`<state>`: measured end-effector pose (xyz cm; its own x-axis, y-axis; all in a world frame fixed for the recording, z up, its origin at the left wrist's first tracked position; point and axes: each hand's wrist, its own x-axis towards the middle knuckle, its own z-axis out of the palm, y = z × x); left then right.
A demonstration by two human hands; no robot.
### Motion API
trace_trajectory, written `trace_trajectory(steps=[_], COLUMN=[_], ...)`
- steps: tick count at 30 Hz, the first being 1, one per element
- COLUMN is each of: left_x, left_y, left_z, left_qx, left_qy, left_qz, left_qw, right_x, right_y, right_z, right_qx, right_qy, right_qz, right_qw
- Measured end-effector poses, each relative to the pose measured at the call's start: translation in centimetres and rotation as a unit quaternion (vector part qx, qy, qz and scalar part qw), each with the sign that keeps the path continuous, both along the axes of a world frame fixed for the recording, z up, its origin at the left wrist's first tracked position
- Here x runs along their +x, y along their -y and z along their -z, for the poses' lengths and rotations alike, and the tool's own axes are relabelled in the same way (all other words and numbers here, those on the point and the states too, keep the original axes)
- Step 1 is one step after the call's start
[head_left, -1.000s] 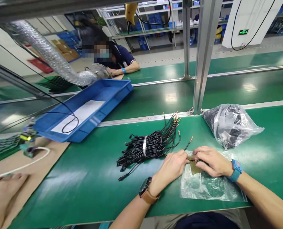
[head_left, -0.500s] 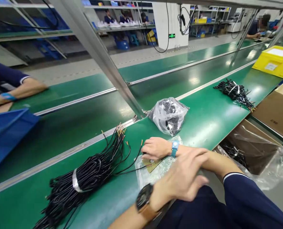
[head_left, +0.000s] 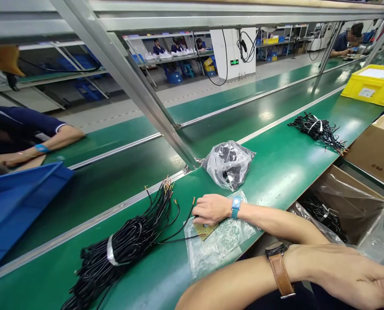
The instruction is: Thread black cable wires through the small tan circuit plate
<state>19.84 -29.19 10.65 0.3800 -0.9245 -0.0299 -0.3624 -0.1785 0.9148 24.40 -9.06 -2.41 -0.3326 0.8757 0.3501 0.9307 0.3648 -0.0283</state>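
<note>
My right hand (head_left: 213,208), with a blue strap on its wrist, is closed, fingers curled down over a yellowish flat piece (head_left: 205,231). What its fingertips pinch is hidden; a dark bit shows beneath them. The piece lies on a clear plastic bag (head_left: 224,247) on the green bench. Left of that hand is a bundle of black cables (head_left: 127,241), tied with a white band, its bare wire ends pointing toward the hand. My left hand (head_left: 350,269), wearing a watch, reaches across below my right forearm to the lower right; its fingers are mostly hidden or cut off.
A plastic bag of dark parts (head_left: 229,165) sits beside a slanted metal post (head_left: 140,90). Farther right are another cable bundle (head_left: 317,129), a yellow bin (head_left: 369,88) and a lined carton (head_left: 350,193) with cables inside. A co-worker sits behind a blue bin (head_left: 23,202) at left.
My left hand has swung from above my right forearm to the lower right, by the carton. My right hand keeps its place on the yellowish piece. The view has tilted up slightly.
</note>
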Motion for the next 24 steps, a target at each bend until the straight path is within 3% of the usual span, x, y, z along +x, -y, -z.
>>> trace_trajectory(steps=[6,11,15,18,22,23,24], left_x=[-1.6,-5.6,-11.0,-14.6,-16.2,-16.1,-15.9], left_y=[-6.2,-14.5,-22.4,-27.1,-30.3,-30.5,-30.6], left_z=[0.9,0.3,-0.4,1.0,5.2,6.3,7.2], left_qx=[0.079,0.143,0.16,0.2,0.225,0.228,0.232], left_qy=[0.089,0.162,0.058,-0.008,0.088,0.11,0.128], left_qz=[-0.235,-0.442,-0.569,-0.663,-0.815,-0.825,-0.824], left_qw=[0.964,0.871,0.805,0.721,0.527,0.505,0.501], right_x=[-0.2,0.0,0.5,0.9,1.1,1.0,0.9], right_y=[0.1,0.8,1.1,1.3,1.5,1.5,1.5], right_z=[-0.2,-0.7,-0.9,-0.9,-1.1,-1.2,-1.2], right_qx=[-0.018,-0.043,-0.051,-0.049,-0.053,-0.055,-0.056], right_qy=[-0.006,-0.011,-0.024,-0.037,-0.048,-0.048,-0.048], right_qz=[0.01,0.017,0.021,0.038,0.057,0.059,0.059], right_qw=[1.0,0.999,0.998,0.997,0.996,0.996,0.996])
